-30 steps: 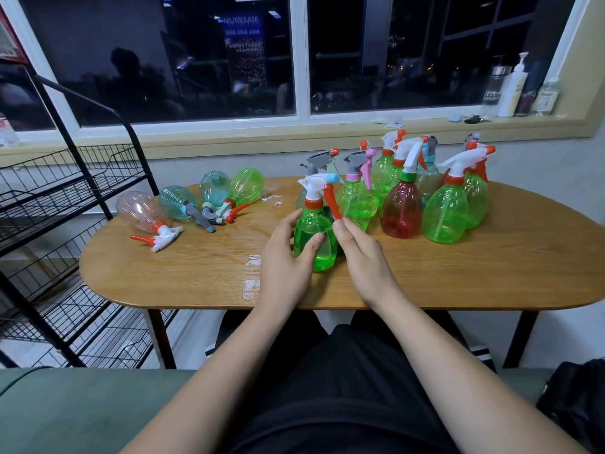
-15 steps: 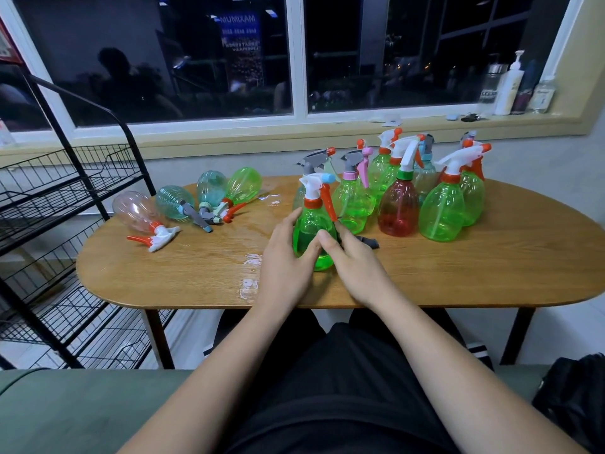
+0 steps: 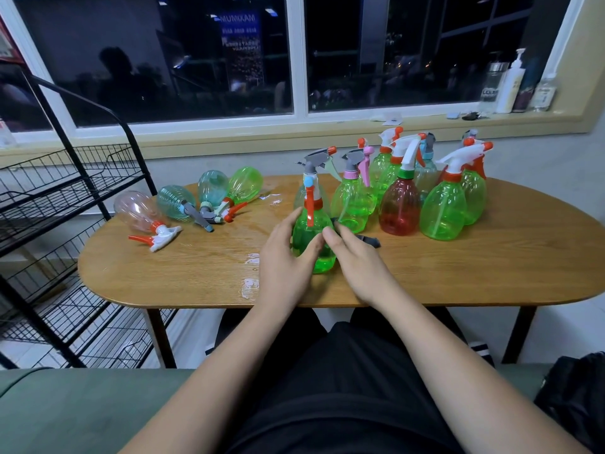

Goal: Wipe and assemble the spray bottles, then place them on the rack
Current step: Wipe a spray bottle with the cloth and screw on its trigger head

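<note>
A green spray bottle (image 3: 311, 237) with a white and orange trigger head stands upright near the table's front edge. My left hand (image 3: 284, 267) grips its left side, thumb across the front. My right hand (image 3: 357, 267) lies against its right side, holding a dark cloth (image 3: 370, 240) that pokes out past the fingers. Several assembled bottles, green ones and a red one (image 3: 399, 208), stand behind to the right. Several more bottles lie on their sides at the left, among them a clear pink one (image 3: 140, 211). The black wire rack (image 3: 75, 178) stands left of the table.
The wooden oval table (image 3: 491, 263) has shiny wet patches (image 3: 250, 283) near its front edge. A windowsill behind holds a pump bottle (image 3: 510, 86) and small items. A dark bag (image 3: 576, 394) sits at the lower right, by my lap.
The green bottle has turned so its orange trigger faces me. The dark cloth has come into view under my right hand, which has slid round the bottle's right side.
</note>
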Demonstrator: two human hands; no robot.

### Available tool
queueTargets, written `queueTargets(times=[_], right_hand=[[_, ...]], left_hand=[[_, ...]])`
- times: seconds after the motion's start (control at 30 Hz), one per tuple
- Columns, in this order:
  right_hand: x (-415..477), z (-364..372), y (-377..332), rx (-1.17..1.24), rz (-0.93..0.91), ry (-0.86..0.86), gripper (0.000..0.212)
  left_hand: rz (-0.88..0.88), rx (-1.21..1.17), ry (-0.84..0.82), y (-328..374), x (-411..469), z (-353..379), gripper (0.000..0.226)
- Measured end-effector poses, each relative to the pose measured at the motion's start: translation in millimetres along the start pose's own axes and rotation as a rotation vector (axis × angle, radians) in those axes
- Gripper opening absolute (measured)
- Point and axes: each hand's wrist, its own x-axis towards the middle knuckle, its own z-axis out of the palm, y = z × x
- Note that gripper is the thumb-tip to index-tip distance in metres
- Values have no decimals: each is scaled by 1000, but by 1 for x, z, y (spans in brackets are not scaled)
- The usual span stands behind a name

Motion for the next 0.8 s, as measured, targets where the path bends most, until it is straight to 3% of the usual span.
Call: queueTargets(times=[0.13,0.23,0.33,0.43,0.57,0.7,0.8], right_hand=[[-5,3,1,33,-103,62,80],[-9,4,4,-11,-184,92,72],[-9,4,4,-28,-177,72,65],[-3,4,5,-50,-82,36,75],[2,2,7,-63,31,26,74],[-2,3,4,-43,-49,40,87],[-7,4,3,-23,-151,61,71]], left_hand=[[-14,-6,-33,6,-1,0,54],[24,1,-63,7,0,1,47],[54,31,-41,5,0,2,50],[69,29,-23,4,-1,1,48],[65,17,8,5,-1,0,64],[22,-29,3,4,-2,-1,66],[8,-23,-44,6,-2,-2,66]])
